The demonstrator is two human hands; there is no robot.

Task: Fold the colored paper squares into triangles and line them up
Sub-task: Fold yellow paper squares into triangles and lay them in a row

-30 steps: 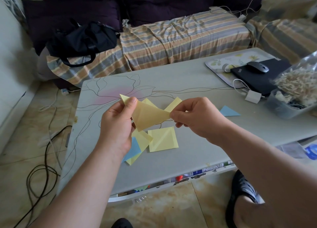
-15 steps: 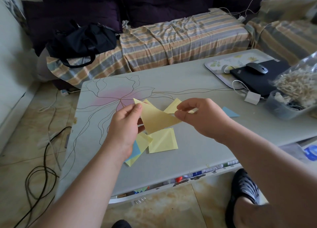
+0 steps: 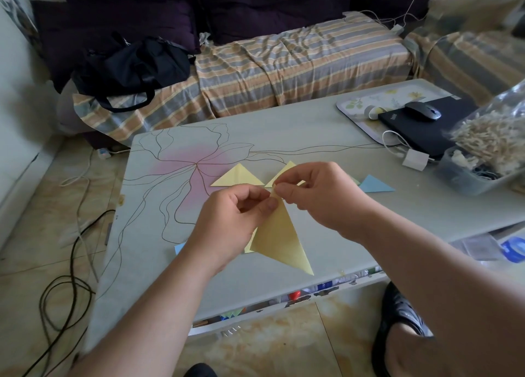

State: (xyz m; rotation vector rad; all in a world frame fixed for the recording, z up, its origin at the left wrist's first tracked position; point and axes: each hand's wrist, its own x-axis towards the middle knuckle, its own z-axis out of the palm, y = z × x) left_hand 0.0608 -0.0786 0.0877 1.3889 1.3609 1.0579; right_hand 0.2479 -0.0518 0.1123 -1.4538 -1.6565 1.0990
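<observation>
I see the left hand [image 3: 233,220] and the right hand [image 3: 321,197] meeting above the grey bench [image 3: 312,138], the fingers [image 3: 270,204] of both pinching together the top corner of a pale yellow paper sheet folded into a triangle [image 3: 279,240], which hangs point-up over the near half of the bench. Behind them lie a finished yellow paper triangle [image 3: 238,176], a second yellow triangle [image 3: 279,173] partly hidden by the right hand, and a light blue paper triangle [image 3: 374,185] further right, all flat on the bench.

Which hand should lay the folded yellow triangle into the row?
Right hand: it pinches the yellow triangle at its top corner and sits nearest the gap before the blue triangle.
</observation>
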